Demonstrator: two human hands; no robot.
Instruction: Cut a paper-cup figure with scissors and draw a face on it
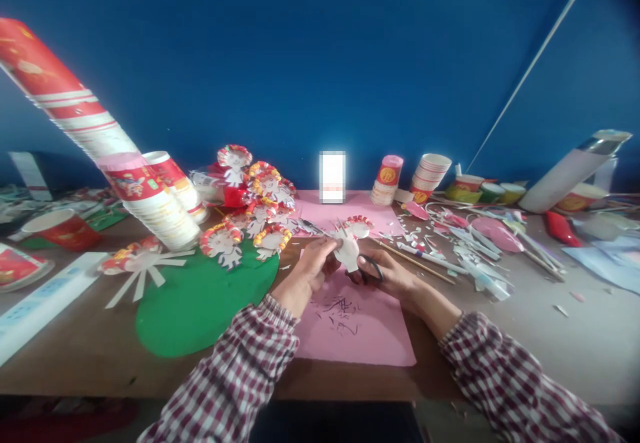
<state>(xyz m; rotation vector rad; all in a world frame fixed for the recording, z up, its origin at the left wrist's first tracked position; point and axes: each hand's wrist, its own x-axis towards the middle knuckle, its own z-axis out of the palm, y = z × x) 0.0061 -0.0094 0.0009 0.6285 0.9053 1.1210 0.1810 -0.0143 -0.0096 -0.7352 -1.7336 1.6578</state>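
Between both hands, above a pink sheet [370,336], is a white paper cutout [347,251] with a curled red-and-yellow rim. My left hand [316,262] pinches its left side. In my right hand [393,275] is a pair of scissors with black handles [371,267]; the blades are mostly hidden by the cutout and fingers. Dark strokes and small dark scraps show on the pink sheet below. Left of my hands, several similar paper figures [273,238] with red-and-yellow curled rims lie partly on a green sheet [200,310].
A tall leaning stack of red and white paper cups [120,163] stands at the left. Shorter cup stacks [431,173] are at the back right. Paper scraps [475,240] and a wooden stick [417,262] lie right of my hands. A bottle [570,170] tilts at far right.
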